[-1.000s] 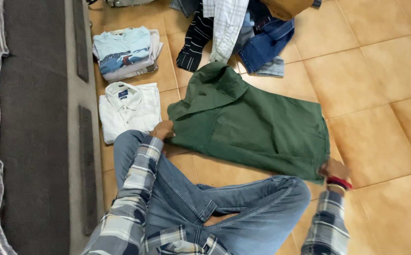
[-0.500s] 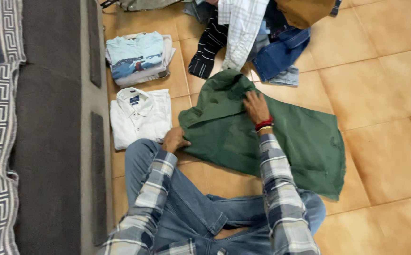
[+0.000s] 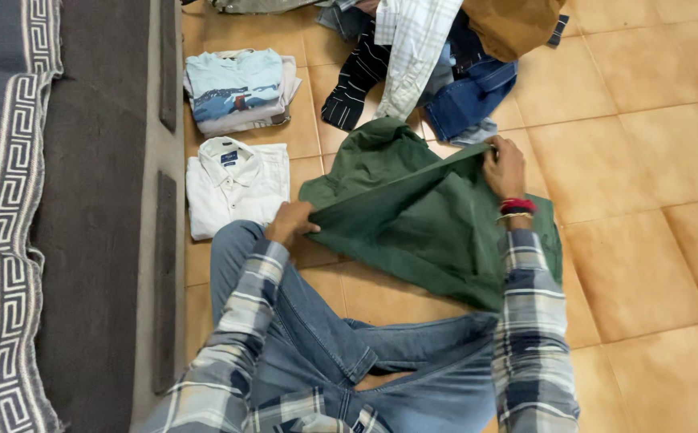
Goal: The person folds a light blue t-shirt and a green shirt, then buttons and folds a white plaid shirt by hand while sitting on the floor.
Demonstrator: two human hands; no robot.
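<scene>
Between the two grips, the green shirt's (image 3: pixel 413 216) folded edge runs taut: left hand (image 3: pixel 289 222) pinches its near end beside the knee, right hand (image 3: pixel 504 166) pinches its far end; the remaining cloth lies on the tiles below this line.

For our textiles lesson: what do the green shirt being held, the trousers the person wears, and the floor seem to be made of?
Green shirt: probably matte woven cotton; it drapes in soft creases. Trousers: blue denim, with visible seams and a faded weave. Floor: likely ceramic tile, orange squares with grout lines and a slight sheen.
</scene>
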